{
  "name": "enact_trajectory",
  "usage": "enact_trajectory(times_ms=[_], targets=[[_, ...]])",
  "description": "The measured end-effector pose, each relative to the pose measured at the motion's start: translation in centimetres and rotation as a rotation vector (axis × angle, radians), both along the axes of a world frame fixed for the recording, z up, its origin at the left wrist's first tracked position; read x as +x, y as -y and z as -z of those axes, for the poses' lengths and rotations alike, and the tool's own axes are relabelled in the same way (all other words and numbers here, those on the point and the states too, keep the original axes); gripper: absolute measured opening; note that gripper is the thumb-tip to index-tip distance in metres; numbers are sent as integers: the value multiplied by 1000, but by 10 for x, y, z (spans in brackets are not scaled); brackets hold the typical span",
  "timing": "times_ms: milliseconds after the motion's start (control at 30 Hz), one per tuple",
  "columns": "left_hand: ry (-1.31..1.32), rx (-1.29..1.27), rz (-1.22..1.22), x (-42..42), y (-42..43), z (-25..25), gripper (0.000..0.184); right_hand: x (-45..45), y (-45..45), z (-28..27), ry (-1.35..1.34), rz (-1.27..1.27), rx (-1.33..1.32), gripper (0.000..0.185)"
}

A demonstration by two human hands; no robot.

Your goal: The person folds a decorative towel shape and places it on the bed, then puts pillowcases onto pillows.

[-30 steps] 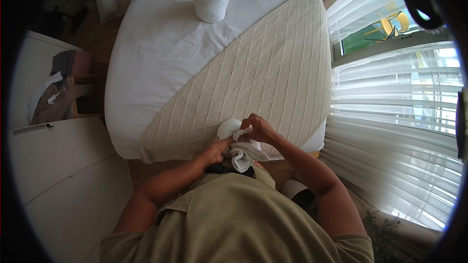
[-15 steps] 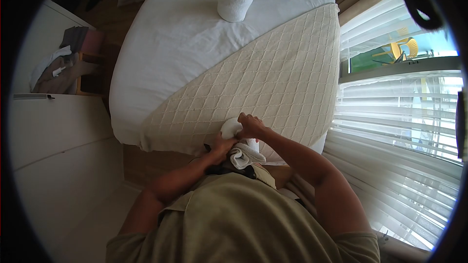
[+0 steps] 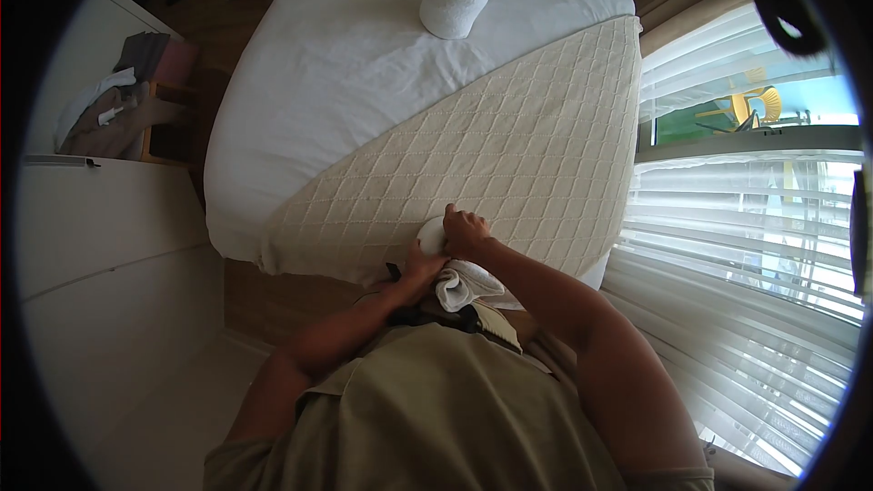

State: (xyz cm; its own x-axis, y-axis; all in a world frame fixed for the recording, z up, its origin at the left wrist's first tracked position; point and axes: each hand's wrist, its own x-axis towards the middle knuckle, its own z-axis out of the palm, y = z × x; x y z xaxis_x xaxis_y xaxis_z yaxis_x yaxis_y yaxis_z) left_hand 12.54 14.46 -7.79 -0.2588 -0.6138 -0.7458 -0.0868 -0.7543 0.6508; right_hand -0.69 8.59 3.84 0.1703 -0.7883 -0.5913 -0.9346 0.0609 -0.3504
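A white towel, partly rolled, is between my two hands near the bed's lower edge, its loose folds hanging in front of my waist. My left hand is wrapped round its left side. My right hand grips the upper part from the right, fingers bent; they hide much of the towel. Farther up the bed, a second white towel, rolled into an upright bundle with a twisted top, stands on the white sheet.
A cream quilted throw lies diagonally over the bed. Sheer curtains hang before the window at right. White cabinets stand at left, near a wooden stand bearing folded cloths. Wooden floor shows below the bed.
The view has shifted, so the bed and standing towel appear farther right. My right hand has closed over the towel's upper part, covering more of it; my left hand keeps its hold.
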Motion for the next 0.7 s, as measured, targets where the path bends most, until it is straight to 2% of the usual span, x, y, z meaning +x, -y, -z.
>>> enact_trajectory(times_ms=[33,100,267,333,467,533,567,633,700], targets=[[-2,2,2,-1,2,-14,94,1,0,1,-7,3,-15,48],[222,15,94,-5,4,-35,99,0,1,6,-24,0,-4,48],[231,-21,160,-5,8,-18,104,2,1,29,-60,38,-57,45],[287,-46,174,-7,14,-32,105,7,0,29,-105,101,-60,46],[171,-30,104,-2,11,-47,101,-5,-28,9,-133,238,-149,44],[128,-26,100,-1,10,-41,99,-21,-42,-1,193,267,-261,37],[146,-43,136,-1,10,-37,95,-27,-47,-2,193,262,-257,37],[165,-56,177,1,6,-23,92,-36,-55,-2,420,268,-383,24],[155,-171,219,1,3,-20,84,-39,-61,-2,438,217,-459,20]])
